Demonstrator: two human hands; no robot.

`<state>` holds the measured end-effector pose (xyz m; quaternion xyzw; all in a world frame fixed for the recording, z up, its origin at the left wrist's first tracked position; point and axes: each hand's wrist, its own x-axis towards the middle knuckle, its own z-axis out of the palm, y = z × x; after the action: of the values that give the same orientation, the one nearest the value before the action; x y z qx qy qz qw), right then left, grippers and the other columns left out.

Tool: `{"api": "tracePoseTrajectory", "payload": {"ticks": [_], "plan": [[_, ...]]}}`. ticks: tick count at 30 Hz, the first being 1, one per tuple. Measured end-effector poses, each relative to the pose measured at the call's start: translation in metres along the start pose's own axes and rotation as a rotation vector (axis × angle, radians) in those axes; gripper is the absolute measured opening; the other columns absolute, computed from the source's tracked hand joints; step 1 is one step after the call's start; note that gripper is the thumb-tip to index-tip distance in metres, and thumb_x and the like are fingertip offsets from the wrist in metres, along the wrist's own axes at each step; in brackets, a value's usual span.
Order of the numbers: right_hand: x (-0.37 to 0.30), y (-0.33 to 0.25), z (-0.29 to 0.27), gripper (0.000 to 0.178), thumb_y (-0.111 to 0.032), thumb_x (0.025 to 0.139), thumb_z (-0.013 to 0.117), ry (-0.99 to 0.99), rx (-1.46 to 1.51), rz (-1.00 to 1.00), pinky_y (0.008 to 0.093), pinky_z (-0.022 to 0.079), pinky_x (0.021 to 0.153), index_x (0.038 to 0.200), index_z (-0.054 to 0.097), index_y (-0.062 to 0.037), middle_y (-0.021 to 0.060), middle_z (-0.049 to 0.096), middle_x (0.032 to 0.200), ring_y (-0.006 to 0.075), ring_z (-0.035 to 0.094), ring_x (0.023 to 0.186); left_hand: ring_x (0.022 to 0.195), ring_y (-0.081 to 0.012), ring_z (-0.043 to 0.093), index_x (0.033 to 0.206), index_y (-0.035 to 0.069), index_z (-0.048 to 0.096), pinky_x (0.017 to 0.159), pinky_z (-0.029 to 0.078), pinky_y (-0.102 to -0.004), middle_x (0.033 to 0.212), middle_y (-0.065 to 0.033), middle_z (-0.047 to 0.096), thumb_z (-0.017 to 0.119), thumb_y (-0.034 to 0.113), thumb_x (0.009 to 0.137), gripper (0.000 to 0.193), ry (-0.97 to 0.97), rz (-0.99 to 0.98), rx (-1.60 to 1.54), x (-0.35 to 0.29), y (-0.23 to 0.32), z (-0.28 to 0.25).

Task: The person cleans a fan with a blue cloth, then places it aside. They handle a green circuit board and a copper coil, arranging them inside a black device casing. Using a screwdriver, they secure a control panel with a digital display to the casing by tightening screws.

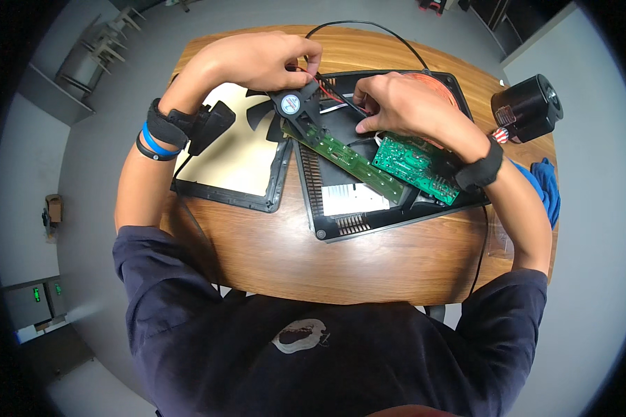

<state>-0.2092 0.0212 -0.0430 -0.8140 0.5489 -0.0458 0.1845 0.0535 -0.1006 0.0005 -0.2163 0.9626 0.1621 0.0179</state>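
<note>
My left hand (275, 61) is closed at the upper edge of a black cooling fan (290, 104), thumb and fingers pinched near its red wire. The fan is tilted, its blades overlapping a glass-topped panel and its frame over one end of a long green circuit board (358, 167). My right hand (403, 104) is bent over the open black appliance housing (337, 226), fingers closed round a black cable (351, 103) running from near my left hand. The fingertips are partly hidden. Below my right hand lies a second green circuit board (414, 167). A copper coil (431, 87) shows behind it.
The black-framed panel (222, 163) with a cream face lies left of the housing on the wooden table (257, 243). At the right are a black cylindrical device (527, 108) and a blue cloth (544, 187). A black cord (368, 23) arcs behind the housing.
</note>
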Motion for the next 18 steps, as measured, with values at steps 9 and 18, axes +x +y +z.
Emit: {"api": "tracePoseTrajectory", "payload": {"ticks": [9,18], "plan": [[-0.019,-0.003,-0.002,0.029,-0.015,0.102,0.081,0.238,0.208,0.063,0.0383,0.058,0.079,0.121,0.066,0.0001,0.0086,0.074,0.094,0.0197,0.072,0.085,0.122,-0.0396,0.077,0.157,0.011,0.069,0.107,0.059,-0.0456,0.133,-0.0224,0.081,0.061,0.024,0.118,0.042,-0.173,0.066,-0.04,0.009,-0.02,0.018],[-0.058,-0.012,-0.014,0.03,-0.01,0.1,0.085,0.258,0.429,-0.12,0.0344,0.06,0.096,0.125,0.069,-0.014,0.0142,0.047,0.157,0.0159,0.07,0.102,0.108,-0.0193,0.077,0.15,0.008,0.073,0.096,0.061,-0.036,0.123,-0.0088,0.084,0.061,0.027,0.121,0.036,0.215,-0.014,-0.387,0.046,-0.011,0.016]]}}
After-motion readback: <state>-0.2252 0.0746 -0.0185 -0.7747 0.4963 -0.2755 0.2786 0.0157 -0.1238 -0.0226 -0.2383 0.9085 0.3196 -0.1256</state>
